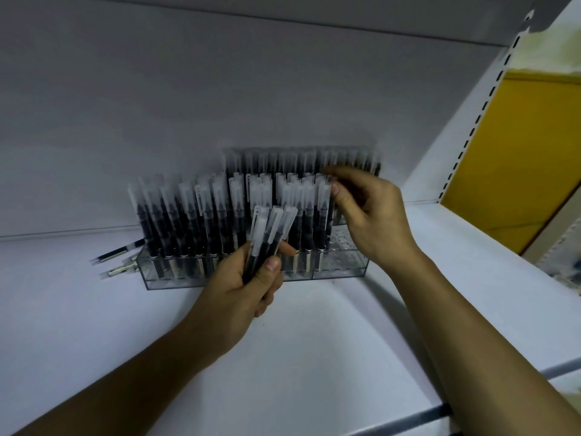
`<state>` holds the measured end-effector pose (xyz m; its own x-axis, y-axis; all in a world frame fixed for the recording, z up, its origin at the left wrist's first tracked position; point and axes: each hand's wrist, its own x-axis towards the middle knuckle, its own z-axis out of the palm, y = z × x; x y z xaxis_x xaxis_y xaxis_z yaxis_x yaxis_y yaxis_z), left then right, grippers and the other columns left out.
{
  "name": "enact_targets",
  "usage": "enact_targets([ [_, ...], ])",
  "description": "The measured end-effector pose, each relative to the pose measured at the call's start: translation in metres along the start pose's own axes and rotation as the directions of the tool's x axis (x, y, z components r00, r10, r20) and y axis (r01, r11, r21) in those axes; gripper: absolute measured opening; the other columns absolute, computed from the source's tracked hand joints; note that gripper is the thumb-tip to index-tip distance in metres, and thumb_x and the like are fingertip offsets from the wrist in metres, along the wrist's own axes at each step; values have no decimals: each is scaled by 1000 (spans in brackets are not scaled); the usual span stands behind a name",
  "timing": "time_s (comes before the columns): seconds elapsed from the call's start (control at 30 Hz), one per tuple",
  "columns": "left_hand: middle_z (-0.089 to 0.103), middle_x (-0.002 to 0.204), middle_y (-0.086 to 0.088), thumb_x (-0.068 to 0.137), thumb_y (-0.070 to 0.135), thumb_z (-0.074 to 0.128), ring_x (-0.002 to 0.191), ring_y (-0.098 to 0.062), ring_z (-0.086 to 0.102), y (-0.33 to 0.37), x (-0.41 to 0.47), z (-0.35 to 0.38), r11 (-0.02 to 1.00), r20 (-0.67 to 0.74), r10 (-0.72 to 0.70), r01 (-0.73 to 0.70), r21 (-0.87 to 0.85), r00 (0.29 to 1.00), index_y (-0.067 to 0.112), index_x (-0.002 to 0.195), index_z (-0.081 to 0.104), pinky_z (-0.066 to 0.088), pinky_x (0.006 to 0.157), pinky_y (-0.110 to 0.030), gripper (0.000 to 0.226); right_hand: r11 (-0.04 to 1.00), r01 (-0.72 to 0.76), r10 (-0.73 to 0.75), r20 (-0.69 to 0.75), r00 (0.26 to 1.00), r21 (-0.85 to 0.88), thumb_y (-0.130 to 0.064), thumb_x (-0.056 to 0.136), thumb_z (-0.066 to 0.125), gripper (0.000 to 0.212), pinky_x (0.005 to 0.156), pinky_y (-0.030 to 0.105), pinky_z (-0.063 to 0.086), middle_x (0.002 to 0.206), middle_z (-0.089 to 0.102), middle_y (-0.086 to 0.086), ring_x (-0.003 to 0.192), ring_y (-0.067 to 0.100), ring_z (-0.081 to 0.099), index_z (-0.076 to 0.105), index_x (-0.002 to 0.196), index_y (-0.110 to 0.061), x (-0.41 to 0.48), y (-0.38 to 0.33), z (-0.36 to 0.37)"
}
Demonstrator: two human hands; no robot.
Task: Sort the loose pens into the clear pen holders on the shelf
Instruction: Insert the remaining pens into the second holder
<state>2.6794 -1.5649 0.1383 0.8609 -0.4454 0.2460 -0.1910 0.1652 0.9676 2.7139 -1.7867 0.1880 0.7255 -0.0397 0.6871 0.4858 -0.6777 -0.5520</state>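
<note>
On the white shelf (314, 357), toward its far side, a clear front pen holder (339, 269) stands w/ a second, rear holder (374, 165) just behind it & offset to the right, against the back panel (157, 105). Both are packed w/ standing pens (188, 215), black barrels & frosted caps, upright or leaning a bit left. The left hand (239, 284) is near the middle of the front holder, just in front of it, fingers & thumb wrapped round a bundle of pens (267, 237), approx. three, caps up & fanned out, overlapping the standing rows behind. The right hand (367, 215) is up at the right end of the front holder, at cap height, fingers curled, thumb & forefinger tips drawn close together at the top of the rightmost standing pens; motion blur there, so can't tell if it actually pinches a cap. Below that hand's wrist the holder's right end shows its grid of holes (342, 243). Two loose pens (119, 250) lie flat on the shelf just left of the front holder, well apart from both hands, pointing toward the holder. At far right a slotted upright (481, 114) borders the shelf, w/ a yellow panel (518, 158) beyond it.
</note>
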Motion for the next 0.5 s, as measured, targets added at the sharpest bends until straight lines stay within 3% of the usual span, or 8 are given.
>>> enact_targets([
  [0.13, 44, 62, 2, 95, 32, 49, 52, -6, 37, 4, -2, 2, 1000, -33, -6, 7, 21, 999, 23, 107, 68, 31, 45, -20, 24, 1000, -22, 24, -108, 994, 19, -23, 101, 60, 31, 84, 19, 54, 109, 68, -15, 97, 0, 65, 64, 132, -20, 0, -4, -1],
  [0.2, 45, 63, -2, 91, 31, 48, 52, -7, 38, 7, -3, 4, 999, -48, -4, 6, 45, 999, 18, 109, 66, 32, 45, -19, 29, 998, 43, -29, -243, 970, 53, -18, 98, 63, 22, 72, 22, 51, 98, 68, -7, 84, 7, 63, 68, 120, -16, -3, -10, -1],
  [0.27, 48, 61, 1, 96, 27, 45, 50, -5, 39, 8, -4, 4, 997, -59, 8, -3, 81, 998, 13, 107, 65, 32, 44, -16, 27, 979, 120, -69, -284, 956, 165, -10, 95, 67, 6, 61, 27, 48, 85, 68, -1, 72, 12, 61, 70, 100, -10, -8, -20, 2],
  [0.37, 49, 52, 10, 102, 19, 39, 42, -1, 37, 8, -5, 4, 993, -62, -11, 18, 114, 998, 5, 101, 63, 31, 38, -11, 28, 931, 127, -81, -146, 986, 343, -10, 92, 72, 2, 47, 40, 49, 75, 69, 1, 57, 25, 60, 72, 94, -11, -18, -31, 9],
  [0.5, 53, 57, 6, 97, 29, 44, 49, -5, 40, 12, -5, 5, 994, -69, -26, 33, 102, 997, 0, 89, 59, 33, 42, -13, 33, 872, -27, -66, 170, 983, 489, -14, 89, 74, 23, 46, 56, 51, 87, 76, 5, 57, 46, 59, 73, 112, -12, -22, -34, 15],
])
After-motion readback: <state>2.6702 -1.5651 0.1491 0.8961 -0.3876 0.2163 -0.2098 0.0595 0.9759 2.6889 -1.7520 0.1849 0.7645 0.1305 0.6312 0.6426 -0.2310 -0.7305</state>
